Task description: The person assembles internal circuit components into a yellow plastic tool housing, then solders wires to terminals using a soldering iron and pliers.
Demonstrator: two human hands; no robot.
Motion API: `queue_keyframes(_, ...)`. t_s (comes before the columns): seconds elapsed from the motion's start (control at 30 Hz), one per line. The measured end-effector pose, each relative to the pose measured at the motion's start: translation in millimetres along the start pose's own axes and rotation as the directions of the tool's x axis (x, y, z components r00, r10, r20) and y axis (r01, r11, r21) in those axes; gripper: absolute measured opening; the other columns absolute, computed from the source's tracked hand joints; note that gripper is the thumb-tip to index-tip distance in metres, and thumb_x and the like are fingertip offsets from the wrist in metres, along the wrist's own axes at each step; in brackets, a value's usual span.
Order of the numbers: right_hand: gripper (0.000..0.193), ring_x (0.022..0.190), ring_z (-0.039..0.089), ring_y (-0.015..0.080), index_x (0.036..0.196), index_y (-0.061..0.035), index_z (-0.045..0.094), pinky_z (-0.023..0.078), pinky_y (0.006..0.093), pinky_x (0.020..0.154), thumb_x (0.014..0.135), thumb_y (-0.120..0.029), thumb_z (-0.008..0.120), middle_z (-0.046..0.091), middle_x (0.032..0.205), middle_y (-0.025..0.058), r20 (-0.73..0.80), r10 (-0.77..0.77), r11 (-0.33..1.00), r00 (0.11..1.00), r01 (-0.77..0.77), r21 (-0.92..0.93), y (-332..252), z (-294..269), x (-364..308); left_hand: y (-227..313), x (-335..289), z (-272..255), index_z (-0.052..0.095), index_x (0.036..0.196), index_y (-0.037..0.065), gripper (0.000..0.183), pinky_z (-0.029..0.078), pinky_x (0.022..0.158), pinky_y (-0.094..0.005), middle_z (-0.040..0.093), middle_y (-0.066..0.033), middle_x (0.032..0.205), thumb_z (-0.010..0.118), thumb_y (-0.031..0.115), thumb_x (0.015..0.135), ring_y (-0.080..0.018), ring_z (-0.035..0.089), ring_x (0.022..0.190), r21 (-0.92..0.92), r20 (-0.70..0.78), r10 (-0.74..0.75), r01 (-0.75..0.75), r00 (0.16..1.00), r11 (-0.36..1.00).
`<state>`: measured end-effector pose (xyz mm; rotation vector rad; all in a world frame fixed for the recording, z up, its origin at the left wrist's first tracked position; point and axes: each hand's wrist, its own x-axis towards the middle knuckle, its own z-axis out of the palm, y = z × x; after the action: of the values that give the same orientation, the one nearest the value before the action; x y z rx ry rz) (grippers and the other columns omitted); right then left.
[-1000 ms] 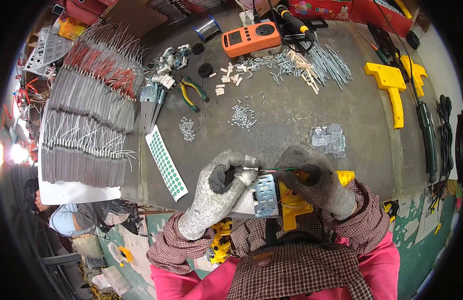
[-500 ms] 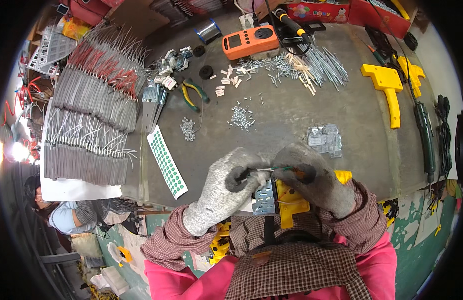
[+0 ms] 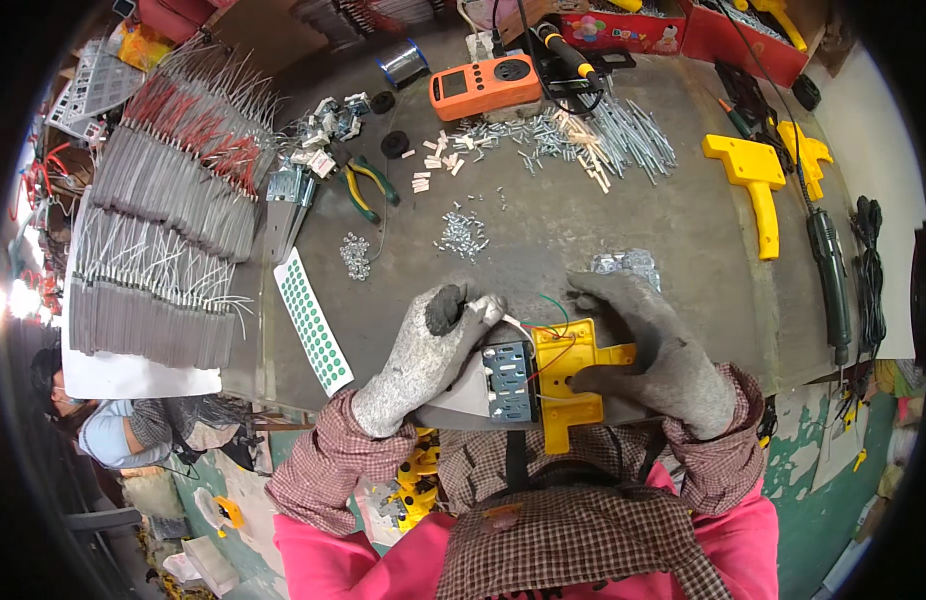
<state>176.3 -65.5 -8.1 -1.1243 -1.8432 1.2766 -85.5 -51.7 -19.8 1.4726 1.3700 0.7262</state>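
My left hand [image 3: 418,355], in a pale grey glove, pinches a white wire [image 3: 515,322] near its fingertips. That wire runs to a yellow plastic handle casing [image 3: 555,400] at the table's near edge. Beside the casing lies a slotted metal bracket [image 3: 508,382], with a flat grey plate [image 3: 463,394] to its left. A thin green wire [image 3: 555,308] loops up from the casing, and red wire shows below it. My right hand [image 3: 663,355], in a darker stained glove, is open around the casing's right side. Its thumb is over the casing, its fingers spread beyond it.
Bundled grey plates with wires [image 3: 163,310] fill the left side. A green-dotted sticker sheet [image 3: 313,320], pliers [image 3: 368,190], loose screws [image 3: 463,235] and clear parts [image 3: 628,265] lie beyond my hands. Yellow casings [image 3: 753,180] and an electric screwdriver [image 3: 831,285] are at right.
My hands have moved apart; the right has opened and let go of the green wire. The left has moved slightly left, and the casing and bracket are less covered. The view has shifted a little.
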Motion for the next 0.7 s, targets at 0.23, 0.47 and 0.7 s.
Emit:
queue_keyframes(0.23, 0.018, 0.087, 0.064, 0.0188, 0.098, -0.0021, 0.066, 0.053, 0.0322, 0.079, 0.084, -0.01, 0.073, 0.063, 0.092, 0.0113, -0.558, -0.008, 0.998, 0.83, -0.027, -0.053, 50.5, -25.0, 15.9, -9.1, 15.7, -6.1, 0.067, 0.089, -0.001, 0.028, 0.049, 0.064, -0.0384, 0.063, -0.0188, 0.072, 0.061, 0.027, 0.092, -0.0264, 0.062, 0.065, 0.422, 0.136, 0.022, -0.078, 0.99, 0.903)
queue_keyframes(0.47, 0.058, 0.112, 0.055, 0.0341, 0.124, -0.0165, 0.062, 0.043, 0.0462, 0.096, 0.068, -0.009, 0.078, 0.058, 0.117, 0.0082, 0.16, -0.197, 0.843, 0.967, 0.251, -0.476, 37.0, -19.2, -30.9, 36.7, 133.2, 12.8, 0.067, 0.102, 0.004, 0.02, 0.051, 0.08, -0.0419, 0.064, -0.0137, 0.098, 0.065, 0.018, 0.088, -0.0303, 0.063, 0.093, 0.582, 0.278, 0.586, -0.618, 0.761, 0.528)
queue_keyframes(0.7, 0.059, 0.116, 0.054, 0.0343, 0.132, -0.0152, 0.058, 0.042, 0.0472, 0.1, 0.075, -0.018, 0.074, 0.056, 0.121, 0.0101, 0.03, -0.21, 0.859, 0.977, 0.199, -0.472, 45.7, -26.4, -48.1, 48.9, 184.9, 66.4, 0.06, 0.105, -0.001, 0.026, 0.051, 0.087, -0.042, 0.061, -0.0188, 0.103, 0.062, 0.008, 0.081, -0.035, 0.06, 0.099, 0.585, 0.699, 0.507, -0.811, 0.505, 0.002)
